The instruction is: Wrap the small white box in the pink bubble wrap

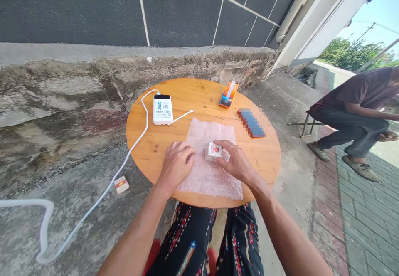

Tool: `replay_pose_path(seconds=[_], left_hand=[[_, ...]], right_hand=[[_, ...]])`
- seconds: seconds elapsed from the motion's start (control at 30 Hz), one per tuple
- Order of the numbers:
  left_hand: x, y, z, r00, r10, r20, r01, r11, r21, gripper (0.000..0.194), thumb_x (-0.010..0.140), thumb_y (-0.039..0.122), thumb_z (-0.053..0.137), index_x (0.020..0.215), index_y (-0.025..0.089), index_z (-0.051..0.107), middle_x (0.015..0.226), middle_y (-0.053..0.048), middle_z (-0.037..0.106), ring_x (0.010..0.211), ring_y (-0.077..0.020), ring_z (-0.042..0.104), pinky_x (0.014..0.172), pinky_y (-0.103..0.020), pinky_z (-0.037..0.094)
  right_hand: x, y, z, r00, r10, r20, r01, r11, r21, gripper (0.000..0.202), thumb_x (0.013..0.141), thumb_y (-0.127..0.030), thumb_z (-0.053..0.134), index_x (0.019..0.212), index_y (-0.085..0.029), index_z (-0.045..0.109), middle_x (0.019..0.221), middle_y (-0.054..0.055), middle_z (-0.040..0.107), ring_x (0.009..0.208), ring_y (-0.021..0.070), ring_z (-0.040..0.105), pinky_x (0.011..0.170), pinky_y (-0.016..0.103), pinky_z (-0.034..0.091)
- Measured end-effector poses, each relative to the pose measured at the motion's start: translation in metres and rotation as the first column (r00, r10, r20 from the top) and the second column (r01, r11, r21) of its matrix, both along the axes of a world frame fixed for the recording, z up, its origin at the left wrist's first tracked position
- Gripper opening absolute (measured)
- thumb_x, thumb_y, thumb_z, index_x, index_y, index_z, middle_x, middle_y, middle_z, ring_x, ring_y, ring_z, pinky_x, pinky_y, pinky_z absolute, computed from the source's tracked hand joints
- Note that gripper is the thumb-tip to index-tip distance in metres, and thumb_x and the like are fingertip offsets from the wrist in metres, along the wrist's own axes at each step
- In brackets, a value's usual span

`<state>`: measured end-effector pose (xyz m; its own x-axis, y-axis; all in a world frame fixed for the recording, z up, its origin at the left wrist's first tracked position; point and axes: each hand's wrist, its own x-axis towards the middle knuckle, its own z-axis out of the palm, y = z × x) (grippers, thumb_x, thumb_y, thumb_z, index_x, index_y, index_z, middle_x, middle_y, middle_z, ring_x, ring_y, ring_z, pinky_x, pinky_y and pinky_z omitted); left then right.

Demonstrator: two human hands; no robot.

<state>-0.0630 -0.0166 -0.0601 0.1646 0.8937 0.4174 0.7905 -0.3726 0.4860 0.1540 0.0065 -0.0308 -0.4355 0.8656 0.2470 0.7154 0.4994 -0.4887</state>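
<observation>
wooden tabletop (140, 132), bubble wrap (212, 182) beneath a small red-marked white box (213, 151)

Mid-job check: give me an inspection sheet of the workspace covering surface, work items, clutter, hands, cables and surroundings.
Surface: round wooden table.
Work items: small white box on a bubble wrap sheet.
Clutter: power bank, orange tape dispenser and a pixelated flat item on the table; another small box on the ground.
Hands: left hand at the sheet's left side, fingers curled; right hand touching the white box, grip firmness unclear.
Cables: long white cable runs from the power bank to the ground at left; short white lead on the table.
Surroundings: dark wall beyond the table; seated person at right.
</observation>
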Motion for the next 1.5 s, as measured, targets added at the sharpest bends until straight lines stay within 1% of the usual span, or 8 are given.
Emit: replay_pose_path(seconds=[0.47,0.77,0.97,1.1,1.23,1.37,1.5], left_hand=[[0.0002,0.0005,-0.0006,1.0,-0.01,0.011,0.01,1.0,0.0,0.021,0.08,0.011,0.053,0.089,0.022,0.068,0.101,-0.004,0.066,0.098,-0.0228,0.052,0.089,-0.04,0.043],[0.0003,0.0,0.0007,1.0,-0.012,0.013,0.012,1.0,-0.003,0.021,0.08,0.011,0.053,0.089,0.022,0.068,0.1,-0.003,0.066,0.098,-0.023,0.053,0.09,-0.04,0.043],[0.0003,0.0005,0.0008,1.0,-0.009,0.002,0.009,1.0,-0.017,0.022,0.079,0.01,0.054,0.089,0.022,0.069,0.099,-0.003,0.066,0.099,-0.0231,0.052,0.091,-0.039,0.043],[0.0002,0.0006,0.0,1.0,0.002,-0.011,-0.003,1.0,-0.008,0.022,0.079,0.01,0.054,0.09,0.021,0.069,0.1,-0.004,0.066,0.098,-0.0236,0.052,0.09,-0.04,0.043],[0.0002,-0.0002,0.0,1.0,0.001,-0.014,-0.001,1.0,-0.009,0.022,0.079,0.011,0.053,0.09,0.022,0.069,0.099,-0.004,0.066,0.099,-0.0238,0.053,0.089,-0.04,0.043],[0.0003,-0.0004,0.0007,1.0,-0.005,-0.008,0.005,1.0,-0.002,0.022,0.079,0.012,0.052,0.089,0.022,0.069,0.099,-0.004,0.066,0.099,-0.0236,0.053,0.089,-0.04,0.044],[0.0003,0.0001,0.0009,1.0,-0.009,-0.009,0.009,1.0,0.002,0.023,0.079,0.013,0.052,0.09,0.022,0.07,0.099,-0.004,0.066,0.098,-0.0234,0.053,0.089,-0.04,0.044]], right_hand=[[0.0009,0.0003,0.0004,1.0,0.029,-0.006,-0.029,1.0,-0.002,0.045,0.078,-0.016,0.062,0.123,-0.019,0.055,0.118,0.009,0.061,0.107,0.0244,0.058,0.091,0.039,0.045],[0.0,0.0009,0.0015,0.999,0.038,-0.014,-0.038,0.999,-0.002,0.046,0.078,-0.015,0.061,0.122,-0.021,0.055,0.119,0.009,0.061,0.109,0.0247,0.057,0.092,0.04,0.044],[-0.0021,0.0006,0.0045,0.999,0.048,0.017,-0.048,0.999,-0.001,0.046,0.077,-0.013,0.061,0.122,-0.021,0.054,0.118,0.009,0.061,0.109,0.0244,0.057,0.091,0.039,0.044],[-0.0035,-0.0002,0.0051,0.998,0.03,0.05,-0.031,0.999,0.019,0.046,0.077,-0.013,0.063,0.122,-0.019,0.054,0.118,0.01,0.062,0.109,0.0246,0.057,0.091,0.04,0.044],[-0.0044,-0.0024,0.0067,0.999,0.024,0.047,-0.024,1.0,0.007,0.048,0.076,-0.013,0.065,0.123,-0.019,0.054,0.116,0.01,0.062,0.106,0.024,0.058,0.091,0.039,0.044],[-0.0058,-0.0026,0.0069,0.999,0.008,0.052,-0.008,1.0,0.005,0.048,0.076,-0.014,0.066,0.123,-0.016,0.054,0.116,0.012,0.062,0.106,0.0246,0.059,0.091,0.039,0.045],[-0.0063,-0.0015,0.0073,0.997,0.004,0.072,-0.005,1.0,0.012,0.05,0.077,-0.016,0.066,0.125,-0.017,0.053,0.118,0.011,0.062,0.107,0.0247,0.059,0.091,0.04,0.045]])
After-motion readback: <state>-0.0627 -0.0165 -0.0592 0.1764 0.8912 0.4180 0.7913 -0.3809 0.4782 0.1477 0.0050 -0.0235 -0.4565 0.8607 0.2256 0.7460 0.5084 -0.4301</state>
